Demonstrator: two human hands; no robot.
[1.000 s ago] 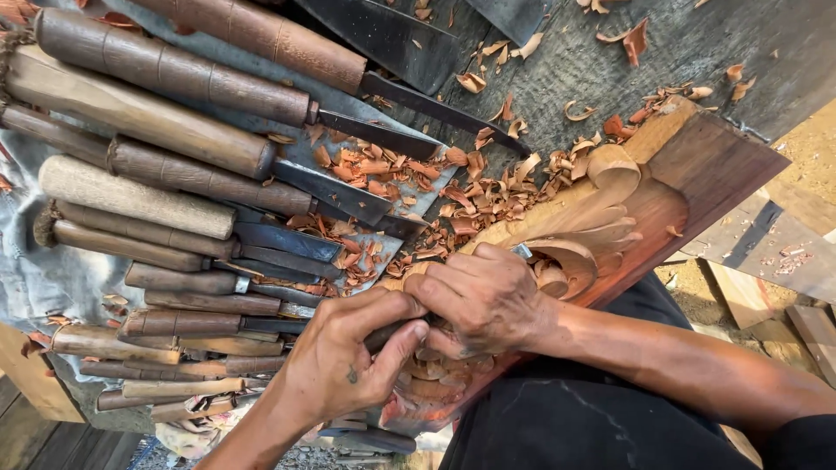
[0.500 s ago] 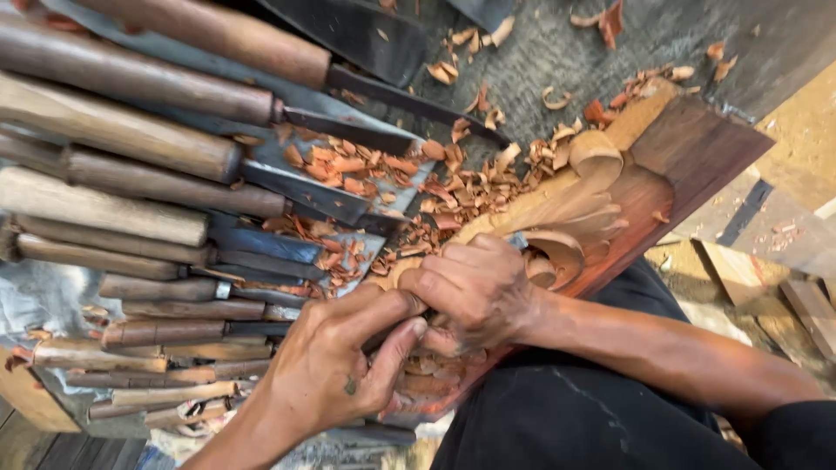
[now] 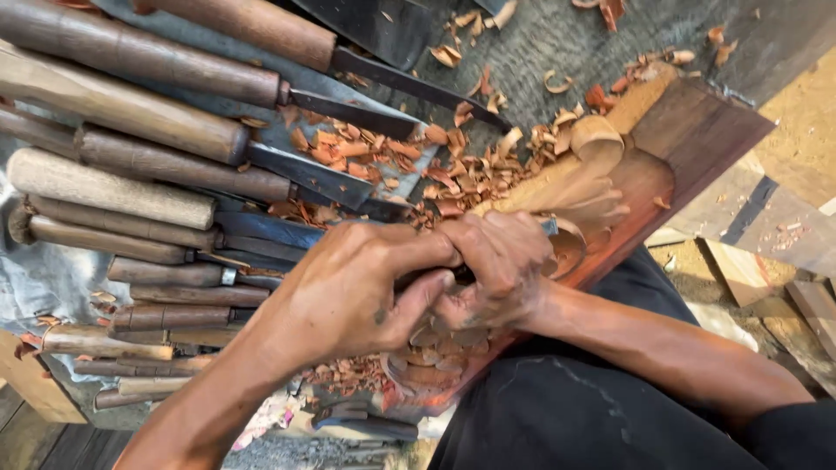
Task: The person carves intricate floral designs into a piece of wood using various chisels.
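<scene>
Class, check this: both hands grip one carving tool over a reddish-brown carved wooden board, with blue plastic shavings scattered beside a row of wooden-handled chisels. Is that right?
Not quite. The head view shows the scattered shavings are reddish-orange curled wood, not blue plastic. The rest holds: the left hand and right hand grip one tool over the reddish-brown carved wooden board, beside the row of wooden-handled chisels.

Reddish carved wood panel point(image 3: 688, 139), tilted

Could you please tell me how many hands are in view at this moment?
2. The left hand and right hand sit together at centre, both shut on a chisel over the carved board. No other person's hands show.
</scene>
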